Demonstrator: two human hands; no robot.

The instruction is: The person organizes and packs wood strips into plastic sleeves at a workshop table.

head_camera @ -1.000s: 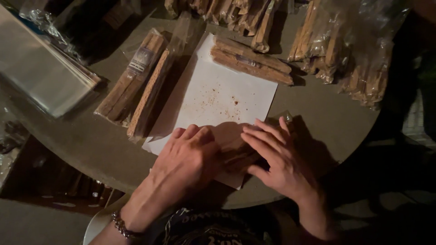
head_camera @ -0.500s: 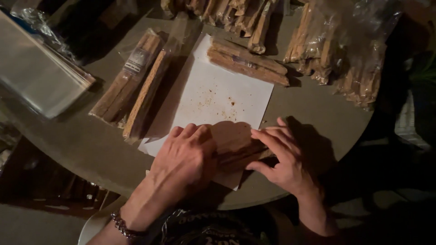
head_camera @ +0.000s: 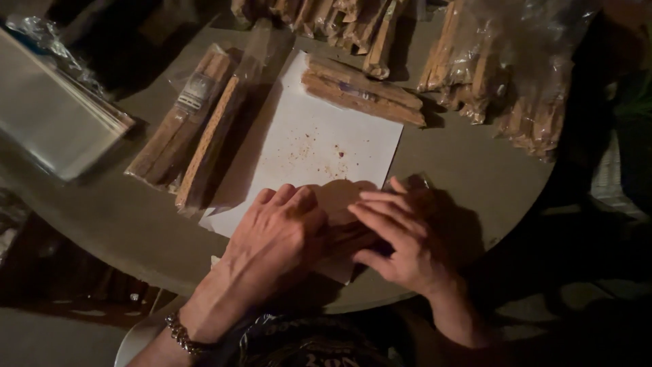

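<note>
A round grey table filled most of the view, dimly lit. On its far right lay a heap of bagged wooden sticks, and a second pile of sticks ran along the far edge. At the left edge sat a stack of clear plastic sleeves. Just right of that lay two wrapped stick bundles, side by side and slanted. A white sheet of paper covered the middle of the table, speckled with brown crumbs, with a pair of loose sticks lying across its far corner.

At the near edge of the sheet both hands pressed down together. The left hand lay palm down, fingers curled loosely over what looked like a few short sticks, though shadow hid most of them. The right hand rested beside it, fingers stretched flat towards the left hand and thumb tucked under, touching the same sticks. A beaded bracelet circled the left wrist.
</note>
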